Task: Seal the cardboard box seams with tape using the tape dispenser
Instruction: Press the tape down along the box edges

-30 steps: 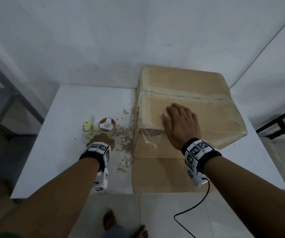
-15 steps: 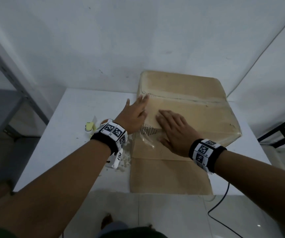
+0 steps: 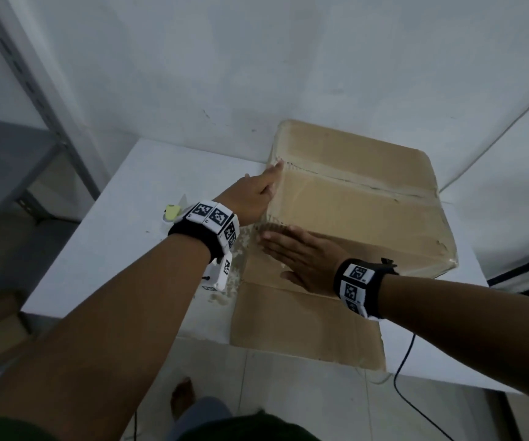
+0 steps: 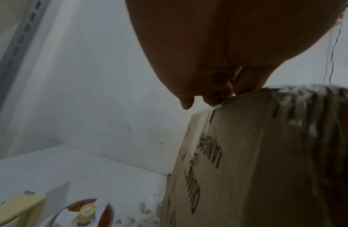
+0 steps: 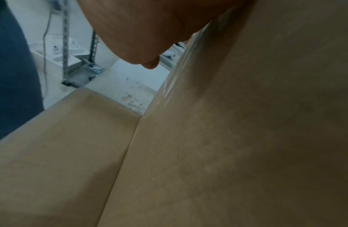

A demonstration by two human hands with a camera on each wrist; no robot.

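Note:
A brown cardboard box [image 3: 361, 202] stands on the white table [image 3: 113, 237], its top flaps closed along a taped seam [image 3: 352, 181]. My left hand [image 3: 253, 198] lies with straight fingers against the box's upper left edge, fingertips at the seam's end [image 4: 217, 99]. My right hand [image 3: 301, 259] presses flat on the near face over clear tape [image 5: 180, 66]. The tape dispenser [image 4: 87, 213], pale yellow and white with an orange-brown roll, lies on the table left of the box, mostly hidden by my left wrist in the head view [image 3: 172, 211].
A flat cardboard sheet [image 3: 304, 323] lies under the box and reaches past the table's near edge. Cardboard crumbs [image 3: 240, 246] litter the table beside the box. A grey metal shelf post [image 3: 34, 90] stands at the left. A black cable [image 3: 406, 361] hangs off the right front.
My left hand left the dispenser and came to the box's left edge, sliding farther up toward the seam. My right hand slid from the top down onto the near face.

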